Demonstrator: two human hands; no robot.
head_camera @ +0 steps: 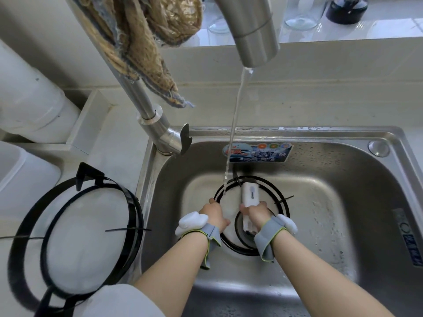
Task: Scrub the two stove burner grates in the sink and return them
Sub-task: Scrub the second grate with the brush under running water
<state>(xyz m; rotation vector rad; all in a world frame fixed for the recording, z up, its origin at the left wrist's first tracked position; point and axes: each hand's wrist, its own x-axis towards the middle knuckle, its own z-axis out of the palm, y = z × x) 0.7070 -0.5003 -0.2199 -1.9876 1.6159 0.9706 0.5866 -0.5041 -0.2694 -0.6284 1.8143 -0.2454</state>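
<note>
step: scrubbing, by the look of it; one grate [242, 250] lies flat on the sink [343, 156] bottom, with tap water [233, 133] falling on its far-left rim.
left hand [214, 213]: grips that grate's left rim.
right hand [256, 213]: wrapped round a white scrubber [250, 194] laid across the grate; hands apart.
other grate [136, 216]: on the counter [114, 161], at the sink's left edge.
next: probably working the scrubber round the ring while the left hand steadies it; wet metal may slip.

A home kitchen, stainless steel sink [297, 132] set in a pale counter [109, 138], tall tap [254, 30] running water [235, 110], frayed dishcloth [137, 42] draped over its neck, glass jars [302, 17] on the ledge [343, 30] behind (glossy and white), black stove burner grate [88, 176] lying beside the sink
</note>
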